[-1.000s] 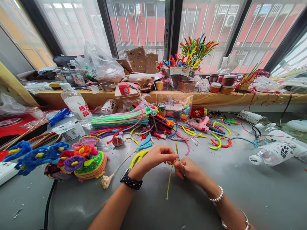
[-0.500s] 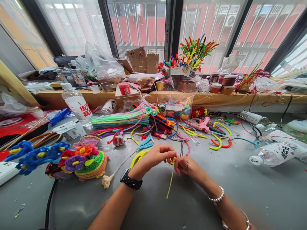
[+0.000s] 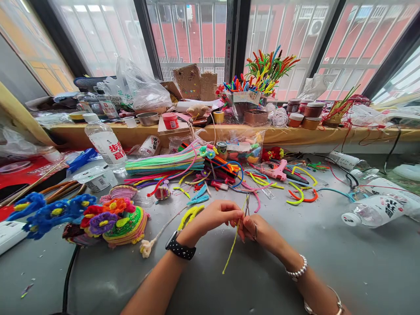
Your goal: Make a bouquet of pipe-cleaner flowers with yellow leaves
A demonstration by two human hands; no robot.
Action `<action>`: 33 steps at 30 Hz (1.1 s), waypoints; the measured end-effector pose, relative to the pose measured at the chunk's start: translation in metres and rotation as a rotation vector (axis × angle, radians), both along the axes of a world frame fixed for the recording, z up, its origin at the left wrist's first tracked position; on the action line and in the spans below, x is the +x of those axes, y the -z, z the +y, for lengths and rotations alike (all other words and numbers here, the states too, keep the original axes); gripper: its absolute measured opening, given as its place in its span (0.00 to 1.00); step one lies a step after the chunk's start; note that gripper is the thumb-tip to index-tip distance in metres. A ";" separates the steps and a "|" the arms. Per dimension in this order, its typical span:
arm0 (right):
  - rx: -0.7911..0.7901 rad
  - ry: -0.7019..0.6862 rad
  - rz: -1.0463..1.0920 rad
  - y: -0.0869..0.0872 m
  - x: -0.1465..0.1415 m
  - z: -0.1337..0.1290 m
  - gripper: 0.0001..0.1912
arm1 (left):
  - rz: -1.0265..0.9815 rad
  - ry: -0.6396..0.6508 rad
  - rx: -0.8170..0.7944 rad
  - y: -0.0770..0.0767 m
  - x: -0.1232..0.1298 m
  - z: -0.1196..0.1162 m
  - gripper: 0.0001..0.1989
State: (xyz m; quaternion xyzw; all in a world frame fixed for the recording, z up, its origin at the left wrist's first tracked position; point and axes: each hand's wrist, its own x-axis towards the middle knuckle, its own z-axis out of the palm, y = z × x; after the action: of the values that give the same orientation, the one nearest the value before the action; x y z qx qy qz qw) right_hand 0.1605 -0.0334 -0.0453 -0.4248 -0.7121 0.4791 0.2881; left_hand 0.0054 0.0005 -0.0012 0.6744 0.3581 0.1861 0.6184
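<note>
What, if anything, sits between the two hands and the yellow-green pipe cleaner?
Nothing visible does. The left hand and right hand both already pinch the yellow-green pipe cleaner near its upper end, along with a thin metal tool. Its lower end hangs free over bare grey table.

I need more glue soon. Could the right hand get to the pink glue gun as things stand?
Probably not at once: the right hand is shut on a yellow pipe cleaner and a metal tool. The pink glue gun lies beyond it among loose pipe cleaners, nothing covering it.
</note>
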 end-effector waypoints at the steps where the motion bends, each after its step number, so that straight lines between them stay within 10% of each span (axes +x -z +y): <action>1: -0.006 0.003 0.001 0.000 0.000 0.000 0.39 | 0.004 -0.002 -0.001 0.000 0.000 0.000 0.12; 19: -0.070 0.074 0.053 0.003 0.003 0.004 0.37 | -0.014 0.009 0.022 0.004 -0.001 0.002 0.12; 33: -0.046 0.105 0.089 -0.013 0.000 -0.003 0.21 | -0.297 -0.506 0.005 0.006 -0.002 0.006 0.10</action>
State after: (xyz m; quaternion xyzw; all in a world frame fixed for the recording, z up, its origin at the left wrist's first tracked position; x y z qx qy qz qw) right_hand 0.1600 -0.0369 -0.0327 -0.4464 -0.6639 0.4980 0.3345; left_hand 0.0029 0.0068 -0.0067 0.5303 0.4203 0.4318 0.5963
